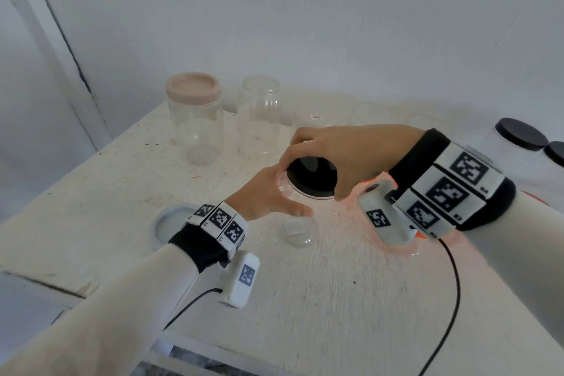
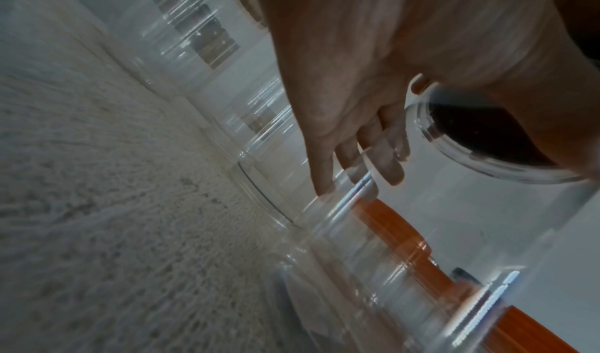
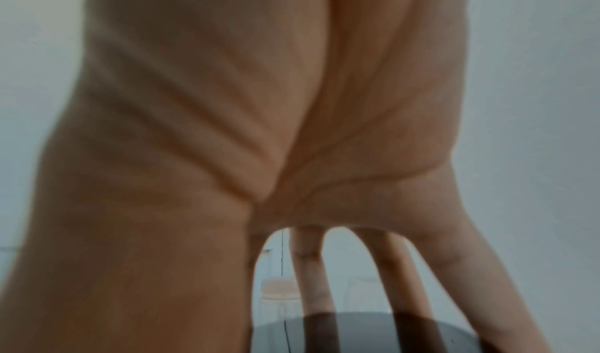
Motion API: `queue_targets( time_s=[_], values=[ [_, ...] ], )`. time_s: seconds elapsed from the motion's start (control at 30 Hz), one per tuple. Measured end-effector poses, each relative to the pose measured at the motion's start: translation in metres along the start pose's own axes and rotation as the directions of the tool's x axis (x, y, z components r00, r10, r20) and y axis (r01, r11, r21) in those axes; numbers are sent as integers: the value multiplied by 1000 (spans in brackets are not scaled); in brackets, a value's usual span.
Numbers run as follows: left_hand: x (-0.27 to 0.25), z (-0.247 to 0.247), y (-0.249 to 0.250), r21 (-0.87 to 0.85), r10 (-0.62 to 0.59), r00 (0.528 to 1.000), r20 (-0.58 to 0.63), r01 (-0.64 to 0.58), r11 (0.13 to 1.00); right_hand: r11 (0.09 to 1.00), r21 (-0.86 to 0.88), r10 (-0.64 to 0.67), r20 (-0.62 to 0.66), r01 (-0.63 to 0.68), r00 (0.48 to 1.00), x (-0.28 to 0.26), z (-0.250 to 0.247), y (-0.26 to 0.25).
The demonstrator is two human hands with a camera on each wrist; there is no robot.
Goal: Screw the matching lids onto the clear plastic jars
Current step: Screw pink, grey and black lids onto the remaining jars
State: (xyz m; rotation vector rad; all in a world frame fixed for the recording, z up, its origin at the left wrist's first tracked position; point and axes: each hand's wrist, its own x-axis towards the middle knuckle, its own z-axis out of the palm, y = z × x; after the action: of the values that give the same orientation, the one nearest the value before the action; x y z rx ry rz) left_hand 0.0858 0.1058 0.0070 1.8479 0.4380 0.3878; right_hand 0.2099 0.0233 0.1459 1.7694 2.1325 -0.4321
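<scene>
A clear plastic jar point(image 1: 300, 230) stands mid-table, and my left hand point(image 1: 283, 192) grips its upper wall from the left. A black lid point(image 1: 311, 175) sits on the jar's mouth. My right hand point(image 1: 314, 162) comes down over it, thumb and fingers curled round its rim. In the left wrist view my fingers point(image 2: 383, 158) wrap the jar point(image 2: 487, 217), with the black lid point(image 2: 487, 138) seen through the plastic. The right wrist view shows my fingers point(image 3: 311, 276) spread over the black lid point(image 3: 363, 330).
At the back left stand a jar with a pink lid point(image 1: 193, 88) and an open clear jar point(image 1: 259, 113). A white lid point(image 1: 166, 224) lies by my left wrist. An orange lid point(image 2: 389, 220) lies under my right wrist. Black-lidded jars point(image 1: 522, 133) stand at the right edge.
</scene>
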Motion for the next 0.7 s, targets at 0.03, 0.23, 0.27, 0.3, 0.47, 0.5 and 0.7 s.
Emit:
queue_targets(
  time_s=[0.03, 0.23, 0.27, 0.3, 0.47, 0.5, 0.7],
  values=[
    [0, 0, 0, 5, -1, 1000, -2, 1, 1000, 1000, 7, -3, -1, 3, 1000, 0, 0, 1],
    [0, 0, 1, 18, 6, 1000, 1, -6, 1000, 1000, 26, -11, -6, 12, 1000, 0, 2, 5],
    [-1, 1, 1, 19, 8, 1000, -1, -8, 1000, 1000, 18, -9, -11, 9, 1000, 1, 2, 4],
    [-1, 1, 1, 16, 9, 1000, -6, -9, 1000, 1000, 7, -7, -18, 7, 1000, 2, 2, 4],
    [-3, 5, 1, -12, 19, 999, -46, -20, 1000, 999, -18, 27, -64, -28, 998, 4, 0, 3],
    [-3, 5, 1, -15, 24, 998, -55, -25, 1000, 999, -8, 35, -75, -36, 997, 3, 0, 3],
    [-5, 9, 0, -50, 39, 994, -99, -45, 998, 995, 29, 94, -141, -91, 985, 4, 1, 0]
  ],
)
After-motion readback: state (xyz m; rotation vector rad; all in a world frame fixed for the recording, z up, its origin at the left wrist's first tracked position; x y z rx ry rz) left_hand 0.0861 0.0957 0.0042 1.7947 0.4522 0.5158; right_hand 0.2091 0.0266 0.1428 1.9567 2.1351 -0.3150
